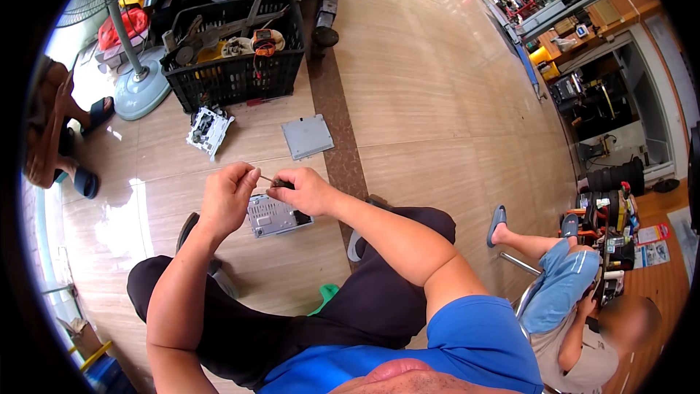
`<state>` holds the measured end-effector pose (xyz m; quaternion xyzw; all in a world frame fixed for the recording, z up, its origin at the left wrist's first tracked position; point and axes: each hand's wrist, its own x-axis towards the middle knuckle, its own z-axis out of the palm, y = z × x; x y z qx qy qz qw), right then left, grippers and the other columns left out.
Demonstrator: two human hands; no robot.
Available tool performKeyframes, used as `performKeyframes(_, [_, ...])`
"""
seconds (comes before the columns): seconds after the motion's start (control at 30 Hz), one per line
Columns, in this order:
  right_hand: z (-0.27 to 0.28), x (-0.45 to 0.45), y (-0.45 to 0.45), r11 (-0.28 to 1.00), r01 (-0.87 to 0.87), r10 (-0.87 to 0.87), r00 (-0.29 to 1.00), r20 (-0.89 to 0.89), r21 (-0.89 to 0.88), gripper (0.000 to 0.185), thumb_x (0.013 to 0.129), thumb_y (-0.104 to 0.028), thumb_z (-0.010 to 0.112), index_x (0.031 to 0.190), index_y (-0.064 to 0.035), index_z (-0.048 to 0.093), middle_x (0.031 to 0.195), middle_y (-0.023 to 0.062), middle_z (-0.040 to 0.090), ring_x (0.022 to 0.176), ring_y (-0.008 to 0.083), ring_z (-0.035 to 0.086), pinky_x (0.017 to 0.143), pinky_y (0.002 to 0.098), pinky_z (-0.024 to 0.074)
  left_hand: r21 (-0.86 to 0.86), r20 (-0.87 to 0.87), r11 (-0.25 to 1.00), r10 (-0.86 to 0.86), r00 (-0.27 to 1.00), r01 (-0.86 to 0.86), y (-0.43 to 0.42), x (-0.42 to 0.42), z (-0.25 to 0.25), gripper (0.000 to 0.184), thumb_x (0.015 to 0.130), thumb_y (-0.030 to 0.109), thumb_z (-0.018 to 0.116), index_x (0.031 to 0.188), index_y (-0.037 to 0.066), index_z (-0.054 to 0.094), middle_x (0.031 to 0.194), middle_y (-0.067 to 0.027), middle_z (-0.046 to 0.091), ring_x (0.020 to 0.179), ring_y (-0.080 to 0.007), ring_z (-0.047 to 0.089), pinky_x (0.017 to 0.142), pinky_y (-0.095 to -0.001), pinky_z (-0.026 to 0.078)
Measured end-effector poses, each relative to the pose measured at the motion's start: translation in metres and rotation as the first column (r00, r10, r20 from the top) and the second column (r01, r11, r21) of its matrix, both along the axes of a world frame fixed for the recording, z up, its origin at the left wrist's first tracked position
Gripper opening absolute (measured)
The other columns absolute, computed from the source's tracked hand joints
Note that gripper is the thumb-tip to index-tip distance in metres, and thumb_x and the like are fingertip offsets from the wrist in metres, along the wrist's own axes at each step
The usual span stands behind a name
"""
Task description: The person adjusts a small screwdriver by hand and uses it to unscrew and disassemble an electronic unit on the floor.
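My left hand is closed in a pinch on a thin, rod-like piece that reaches toward my right hand. The fingers of my right hand are closed around a small dark part, mostly hidden by them; its kind I cannot make out. Just below both hands, a silver metal box with slots in its top, like a car stereo casing, sits on the floor between my feet. Ahead of it lie a flat grey metal cover plate and a whitish mechanism with exposed parts.
A black plastic crate full of tools, with an orange multimeter, stands beyond the mechanism. Left of it is a fan's round base. One person's sandalled feet are at left; another person sits at right near cluttered shelves.
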<state>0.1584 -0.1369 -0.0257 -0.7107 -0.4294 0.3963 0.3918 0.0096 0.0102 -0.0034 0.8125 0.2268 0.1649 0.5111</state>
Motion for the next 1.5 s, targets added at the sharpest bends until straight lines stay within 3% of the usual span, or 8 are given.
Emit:
performKeyframes(0.2, [-0.003, 0.001, -0.001, 1.0, -0.001, 0.001, 1.0, 0.016, 0.006, 0.022, 0.095, -0.024, 0.07, 0.093, -0.0021, 0.069, 0.072, 0.0026, 0.064, 0.068, 0.0101, 0.055, 0.063, 0.0304, 0.0466, 0.096, 0.011, 0.995, -0.029, 1.0, 0.028, -0.002, 0.001, 0.0, 0.022, 0.097, 0.018, 0.064, 0.092, -0.003, 0.069, 0.077, -0.0197, 0.066, 0.069, -0.0341, 0.063, 0.064, -0.0417, 0.049])
performKeyframes(0.4, [0.0, 0.002, -0.003, 0.998, 0.043, -0.038, 0.992, -0.122, 0.039, 0.021, 0.099, -0.022, 0.066, 0.095, -0.0023, 0.07, 0.071, -0.0017, 0.061, 0.068, 0.007, 0.052, 0.061, 0.0278, 0.0446, 0.226, -0.029, 0.97, -0.081, 0.996, 0.086, -0.005, 0.0, 0.007, 0.019, 0.094, 0.017, 0.066, 0.09, -0.001, 0.069, 0.082, -0.0199, 0.067, 0.077, -0.0384, 0.065, 0.068, -0.0457, 0.05])
performKeyframes(0.53, [0.003, 0.003, -0.003, 0.996, 0.037, -0.031, 0.996, -0.079, 0.082, 0.02, 0.099, -0.021, 0.066, 0.094, -0.0019, 0.069, 0.072, -0.0021, 0.061, 0.069, 0.0067, 0.052, 0.062, 0.0273, 0.0449, 0.216, -0.03, 0.973, -0.076, 0.997, 0.08, -0.005, 0.001, 0.003, 0.018, 0.094, 0.017, 0.066, 0.089, -0.001, 0.069, 0.083, -0.0202, 0.067, 0.077, -0.0386, 0.065, 0.069, -0.0458, 0.051])
performKeyframes(0.73, [0.001, 0.004, -0.005, 0.995, 0.026, -0.021, 0.998, -0.051, 0.098, 0.017, 0.097, -0.019, 0.068, 0.095, -0.0017, 0.07, 0.074, -0.0005, 0.063, 0.07, 0.007, 0.053, 0.064, 0.0276, 0.0457, 0.248, -0.007, 0.966, -0.067, 0.998, 0.067, -0.006, 0.003, -0.001, 0.019, 0.093, 0.016, 0.068, 0.091, -0.003, 0.069, 0.08, -0.0187, 0.067, 0.069, -0.031, 0.064, 0.064, -0.0391, 0.049])
performKeyframes(0.8, [0.0, 0.004, -0.005, 0.995, 0.016, -0.014, 0.999, -0.031, 0.097, 0.017, 0.096, -0.018, 0.069, 0.095, -0.0018, 0.07, 0.074, 0.0, 0.064, 0.07, 0.0073, 0.054, 0.064, 0.0277, 0.0458, 0.201, -0.048, 0.977, -0.059, 0.997, 0.067, -0.008, 0.004, 0.004, 0.018, 0.091, 0.018, 0.069, 0.087, 0.0, 0.07, 0.082, -0.0191, 0.068, 0.076, -0.0368, 0.066, 0.068, -0.0443, 0.052])
performKeyframes(0.97, [-0.005, 0.004, -0.007, 0.99, 0.009, -0.018, 0.998, 0.062, 0.138, 0.015, 0.095, -0.018, 0.07, 0.096, -0.0022, 0.071, 0.074, 0.0004, 0.064, 0.069, 0.0076, 0.054, 0.063, 0.028, 0.0459, 0.215, -0.045, 0.973, -0.071, 0.996, 0.079, -0.009, 0.004, 0.003, 0.018, 0.088, 0.018, 0.072, 0.084, 0.0, 0.07, 0.082, -0.0184, 0.069, 0.076, -0.0356, 0.067, 0.067, -0.0435, 0.052])
performKeyframes(1.13, [-0.001, 0.005, -0.008, 0.996, 0.009, -0.01, 1.0, 0.015, 0.09, 0.016, 0.095, -0.018, 0.07, 0.095, -0.002, 0.07, 0.071, -0.0009, 0.06, 0.069, 0.0067, 0.051, 0.062, 0.0277, 0.0446, 0.244, -0.01, 0.964, -0.104, 0.995, 0.103, -0.009, 0.004, 0.001, 0.016, 0.088, 0.015, 0.072, 0.084, 0.0, 0.069, 0.082, -0.0185, 0.069, 0.077, -0.0362, 0.067, 0.068, -0.044, 0.053])
performKeyframes(1.5, [0.008, 0.001, -0.009, 0.997, 0.024, -0.025, 1.0, 0.003, 0.072, 0.017, 0.095, -0.018, 0.069, 0.096, -0.0012, 0.069, 0.072, -0.0004, 0.06, 0.069, 0.007, 0.051, 0.064, 0.0276, 0.045, 0.177, -0.013, 0.977, -0.115, 0.993, 0.116, -0.012, 0.003, 0.0, 0.012, 0.094, 0.011, 0.062, 0.097, 0.0, 0.068, 0.089, -0.0217, 0.07, 0.085, -0.0403, 0.067, 0.074, -0.0459, 0.053])
